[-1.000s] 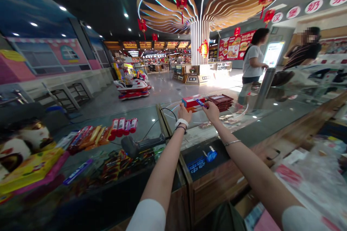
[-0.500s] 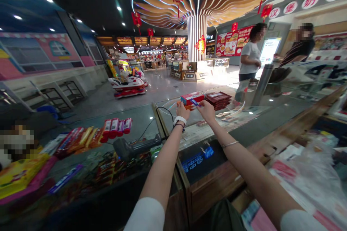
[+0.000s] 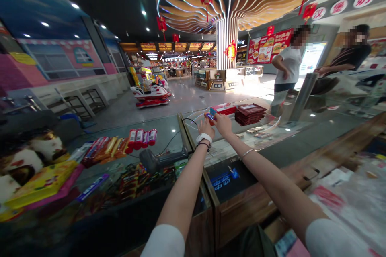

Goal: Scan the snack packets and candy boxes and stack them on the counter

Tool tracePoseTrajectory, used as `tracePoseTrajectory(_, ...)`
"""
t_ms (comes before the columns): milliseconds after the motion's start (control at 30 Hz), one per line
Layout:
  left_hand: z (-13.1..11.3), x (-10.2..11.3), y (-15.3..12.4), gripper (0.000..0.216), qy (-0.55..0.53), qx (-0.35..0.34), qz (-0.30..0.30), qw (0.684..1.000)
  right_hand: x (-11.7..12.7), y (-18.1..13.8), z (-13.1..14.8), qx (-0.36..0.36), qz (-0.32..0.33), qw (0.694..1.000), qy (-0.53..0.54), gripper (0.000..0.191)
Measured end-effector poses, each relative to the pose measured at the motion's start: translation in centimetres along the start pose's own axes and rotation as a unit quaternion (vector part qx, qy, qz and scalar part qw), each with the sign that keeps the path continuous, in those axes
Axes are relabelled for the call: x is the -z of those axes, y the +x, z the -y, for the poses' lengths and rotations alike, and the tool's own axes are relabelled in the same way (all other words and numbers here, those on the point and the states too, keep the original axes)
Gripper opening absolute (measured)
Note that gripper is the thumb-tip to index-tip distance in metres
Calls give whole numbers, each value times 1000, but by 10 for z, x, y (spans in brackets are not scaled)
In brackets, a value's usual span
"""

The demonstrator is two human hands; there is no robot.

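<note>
Over the glass counter, my right hand [image 3: 223,125] has its fingers closed on a small purple-and-blue candy pack [image 3: 209,116]. Close against it is my left hand [image 3: 206,129], fingers apart near the pack's near side; a bit of orange wrapper shows between the hands. Just beyond them lie red boxes [image 3: 224,109] of small goods. To the right of these sits a stack of dark red flat packets [image 3: 249,114]. My fingertips partly hide the candy pack.
A black handheld scanner [image 3: 161,159] lies left of my arms, its cable on the glass counter [image 3: 169,130]. Further left are red and purple tubes [image 3: 141,138], wrapped bars [image 3: 104,148] and a yellow box [image 3: 44,184]. Two people stand beyond the counter at right.
Both hands have come closer together, the right bringing the purple candy pack leftward to the left hand. My left fingers have spread. The view has turned slightly left.
</note>
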State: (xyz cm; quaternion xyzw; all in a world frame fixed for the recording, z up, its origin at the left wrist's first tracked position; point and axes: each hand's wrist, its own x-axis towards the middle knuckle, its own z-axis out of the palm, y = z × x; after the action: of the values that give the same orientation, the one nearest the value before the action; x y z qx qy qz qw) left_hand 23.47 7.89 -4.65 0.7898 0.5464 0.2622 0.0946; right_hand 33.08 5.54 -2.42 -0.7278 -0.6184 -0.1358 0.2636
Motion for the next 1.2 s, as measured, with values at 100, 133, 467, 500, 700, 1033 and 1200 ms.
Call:
tracePoseTrajectory(100,4,-1,1,66,-3,-5,9,1000,-6,4,10,-13,20,1000,-11,26)
tracePoseTrajectory(133,5,-2,3,67,-5,-4,14,1000,-8,5,11,-12,25,1000,-8,28)
tracePoseTrajectory(467,7,-1,23,72,-37,-49,56,997,-6,-4,-12,27,79,995,56,44)
tracePoseTrajectory(500,7,-1,23,72,-37,-50,58,996,-6,-4,-11,28,84,995,53,45)
tracePoseTrajectory(700,9,-5,24,68,-35,-42,58,997,-4,-3,-9,8,62,997,47,47)
tracePoseTrajectory(1033,8,-4,29,76,-38,-35,58,997,-10,3,-33,-116,61,991,26,42)
tracePoseTrajectory(1200,9,-8,36,72,-34,-40,55,997,-16,3,-28,-71,72,995,27,47)
